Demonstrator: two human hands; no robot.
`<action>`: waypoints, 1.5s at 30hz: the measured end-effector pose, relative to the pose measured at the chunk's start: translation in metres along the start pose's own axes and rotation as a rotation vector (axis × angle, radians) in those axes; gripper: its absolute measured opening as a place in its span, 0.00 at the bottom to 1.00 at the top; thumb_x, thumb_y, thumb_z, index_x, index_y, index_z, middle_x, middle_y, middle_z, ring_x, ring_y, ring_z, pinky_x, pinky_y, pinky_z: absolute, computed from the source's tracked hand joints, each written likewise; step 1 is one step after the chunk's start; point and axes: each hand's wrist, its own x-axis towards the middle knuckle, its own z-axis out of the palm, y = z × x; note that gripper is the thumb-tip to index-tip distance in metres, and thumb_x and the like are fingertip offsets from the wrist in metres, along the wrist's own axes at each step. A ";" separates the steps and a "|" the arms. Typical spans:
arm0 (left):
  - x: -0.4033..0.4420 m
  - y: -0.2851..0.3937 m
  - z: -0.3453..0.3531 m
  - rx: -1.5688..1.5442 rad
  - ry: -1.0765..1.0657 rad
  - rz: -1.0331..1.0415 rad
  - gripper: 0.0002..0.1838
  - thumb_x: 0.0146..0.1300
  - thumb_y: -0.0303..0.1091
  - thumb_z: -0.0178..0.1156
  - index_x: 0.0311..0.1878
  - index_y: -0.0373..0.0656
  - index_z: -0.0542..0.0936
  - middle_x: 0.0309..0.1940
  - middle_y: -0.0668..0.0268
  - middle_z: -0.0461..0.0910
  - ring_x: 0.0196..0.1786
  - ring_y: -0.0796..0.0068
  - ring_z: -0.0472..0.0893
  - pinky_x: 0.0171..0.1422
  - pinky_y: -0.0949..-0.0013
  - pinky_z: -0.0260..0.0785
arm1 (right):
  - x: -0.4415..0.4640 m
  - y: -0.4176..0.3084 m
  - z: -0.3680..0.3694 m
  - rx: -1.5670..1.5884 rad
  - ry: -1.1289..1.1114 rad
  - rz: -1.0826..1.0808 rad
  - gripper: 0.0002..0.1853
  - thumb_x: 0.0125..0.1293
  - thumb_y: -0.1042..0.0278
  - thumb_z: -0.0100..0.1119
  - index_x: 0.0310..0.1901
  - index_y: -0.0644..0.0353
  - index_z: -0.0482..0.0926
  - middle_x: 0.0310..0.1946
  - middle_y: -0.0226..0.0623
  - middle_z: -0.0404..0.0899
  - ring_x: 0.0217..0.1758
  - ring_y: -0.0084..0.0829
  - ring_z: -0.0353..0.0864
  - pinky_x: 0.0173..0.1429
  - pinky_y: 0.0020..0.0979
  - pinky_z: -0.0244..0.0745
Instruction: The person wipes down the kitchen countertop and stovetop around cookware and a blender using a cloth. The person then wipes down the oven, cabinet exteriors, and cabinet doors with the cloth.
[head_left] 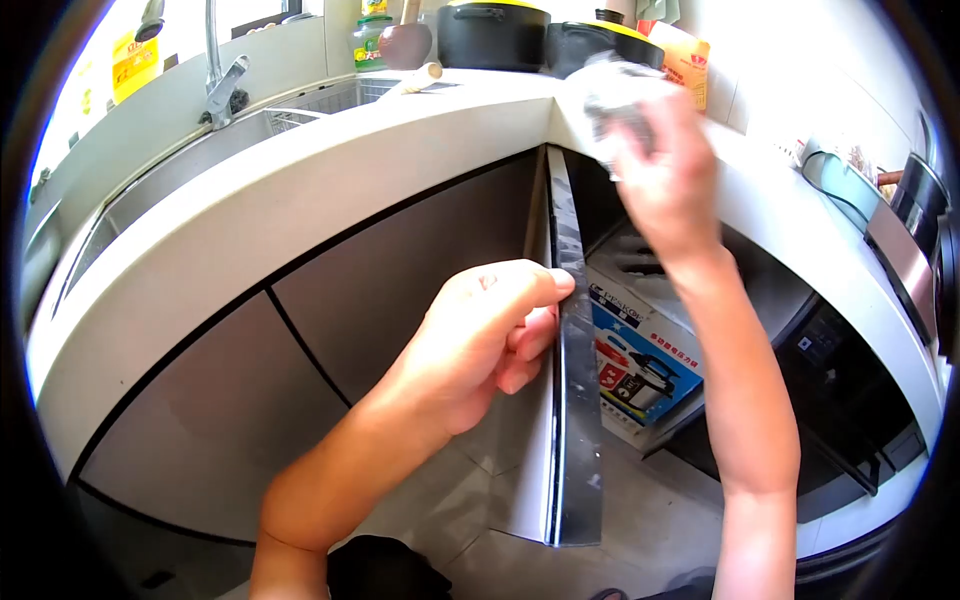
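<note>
A cabinet door (578, 430) stands swung open below the corner of the counter, its dark edge strip facing up and streaked with pale marks. My left hand (500, 335) grips that edge, thumb on top and fingers curled against the door's left face. Above the counter's edge at the right, my right hand (672, 165) is closed on a whitish-grey cloth (612, 100); both are blurred by motion. Behind the door, a printed box (645, 360) with a picture of a pot sits inside the open cabinet.
A white counter (450, 130) curves around, with a sink (160, 180) and faucet (222, 90) at the left. Two black pots (492, 38), a jar (370, 42) and an orange bag (686, 65) stand at the back. A black appliance (840, 390) is below right.
</note>
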 end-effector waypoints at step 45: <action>0.024 -0.012 0.022 -0.381 0.002 -0.164 0.46 0.68 0.77 0.39 0.31 0.36 0.79 0.24 0.57 0.82 0.25 0.67 0.82 0.35 0.70 0.78 | -0.038 -0.066 -0.126 1.312 -0.593 0.372 0.16 0.53 0.66 0.70 0.41 0.67 0.85 0.43 0.47 0.87 0.48 0.40 0.87 0.57 0.36 0.79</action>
